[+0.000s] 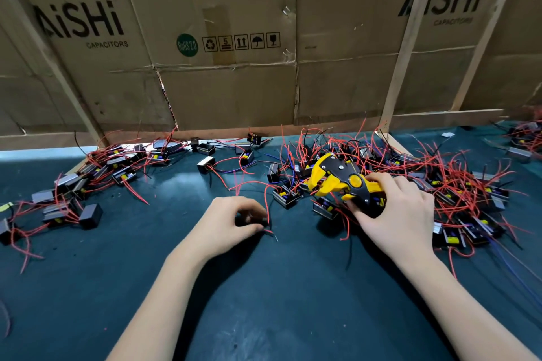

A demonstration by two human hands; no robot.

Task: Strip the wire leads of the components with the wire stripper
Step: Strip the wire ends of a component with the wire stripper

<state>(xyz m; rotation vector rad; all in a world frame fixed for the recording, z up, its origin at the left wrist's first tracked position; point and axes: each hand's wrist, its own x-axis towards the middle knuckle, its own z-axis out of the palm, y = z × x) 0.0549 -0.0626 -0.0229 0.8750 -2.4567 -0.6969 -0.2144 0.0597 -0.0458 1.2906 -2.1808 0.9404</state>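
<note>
My right hand [401, 214] is curled around the handles of the yellow-and-black plastic wire stripper [343, 182], fingers over the top and thumb underneath. The tool's yellow head points left, and its jaws stand slightly parted above the heap. It rests over the big tangled pile of small black box-shaped components with red, blue and black wire leads [457, 184] that spreads across the right side of the dark teal table mat [264, 302].

My left hand [231, 223] sits on the mat to the left of the stripper, apart from it. Its fingers are curled in, pinching one small black component [252, 220] whose thin red lead [267, 199] arcs upward. Short wire ends poke out to the right of my fingertips.

A second, flatter pile of the same components [88, 179] lies well apart on the left side. Brown cardboard panels printed "AiSHi CAPACITORS" [234, 82], with pale wooden strips [407, 44] against them, stand behind the table.
</note>
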